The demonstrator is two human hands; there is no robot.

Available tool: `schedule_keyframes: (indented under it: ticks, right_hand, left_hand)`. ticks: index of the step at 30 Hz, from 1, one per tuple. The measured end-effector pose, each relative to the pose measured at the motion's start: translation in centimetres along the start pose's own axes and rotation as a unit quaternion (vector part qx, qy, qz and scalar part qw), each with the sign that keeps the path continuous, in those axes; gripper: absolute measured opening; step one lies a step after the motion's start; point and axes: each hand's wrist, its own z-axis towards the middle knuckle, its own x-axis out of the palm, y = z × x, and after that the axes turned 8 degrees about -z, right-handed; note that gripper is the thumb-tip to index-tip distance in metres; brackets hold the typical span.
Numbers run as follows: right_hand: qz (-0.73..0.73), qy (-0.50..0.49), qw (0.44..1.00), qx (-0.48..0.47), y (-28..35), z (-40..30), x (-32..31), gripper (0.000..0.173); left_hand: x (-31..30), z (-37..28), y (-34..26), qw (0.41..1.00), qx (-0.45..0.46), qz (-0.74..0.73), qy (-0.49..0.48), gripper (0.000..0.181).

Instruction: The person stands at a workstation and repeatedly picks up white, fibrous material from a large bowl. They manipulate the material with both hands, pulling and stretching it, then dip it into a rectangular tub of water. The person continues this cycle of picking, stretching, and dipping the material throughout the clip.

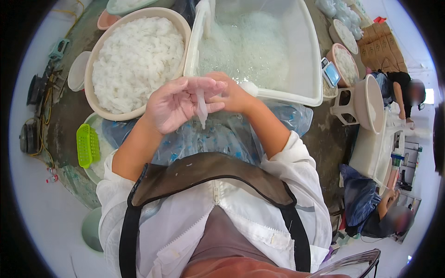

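My left hand (pixel 177 102) is raised palm up near the front left corner of a white plastic tub (pixel 253 93), its fingers bent towards the right hand. A limp, wet, translucent white strand (pixel 202 109) hangs from its fingers. My right hand (pixel 231 92) meets it from the right, its fingertips partly hidden behind the left fingers, so its grip on the strand is unclear. The tub holds a pale tangled mass of fine translucent strands (pixel 257 48) in liquid. To the left, a cream round basin (pixel 91 74) is heaped with soft white pieces (pixel 137 62).
A green perforated basket (pixel 87 146) rests over a pale green basin at left. At right are a blue-screened device (pixel 330 73), a pink basin (pixel 355 66) and a cream basin on a stool (pixel 344 104). Two people (pixel 399 90) work farther right. Cardboard boxes (pixel 382 47) stand behind.
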Motion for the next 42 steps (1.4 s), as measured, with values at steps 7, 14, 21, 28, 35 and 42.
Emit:
schedule_keyframes:
  ticks: [7,14,21,28,35,42]
  right_hand:
    - [0.285,0.044,0.955,0.069,8.2,1.0,-4.2,0.009]
    - [-0.247,-0.051,0.967,0.047,4.6,-1.3,0.4,0.033]
    - [0.076,0.05,0.993,0.08,4.5,-0.3,0.5,0.02]
    - [-0.207,0.183,0.953,0.126,4.7,1.1,-0.6,0.019]
    - [0.236,-0.057,0.96,0.141,5.9,-0.4,-0.7,0.038]
    - [0.388,0.183,0.889,0.162,6.2,-0.2,-0.4,0.023]
  left_hand:
    - [-1.5,-0.7,0.1,0.89,0.079,0.384,-0.23,0.02]
    - [-3.6,0.3,1.3,0.94,0.119,0.238,-0.215,0.042]
    - [-2.3,0.1,-2.1,0.87,0.143,0.471,-0.039,0.035]
    - [-1.2,-0.1,-1.5,0.41,0.158,0.898,0.031,0.006]
    - [0.3,-0.9,-1.6,0.942,0.164,0.283,-0.069,0.016]
    - [0.9,0.9,1.2,0.9,0.27,0.285,-0.188,0.017]
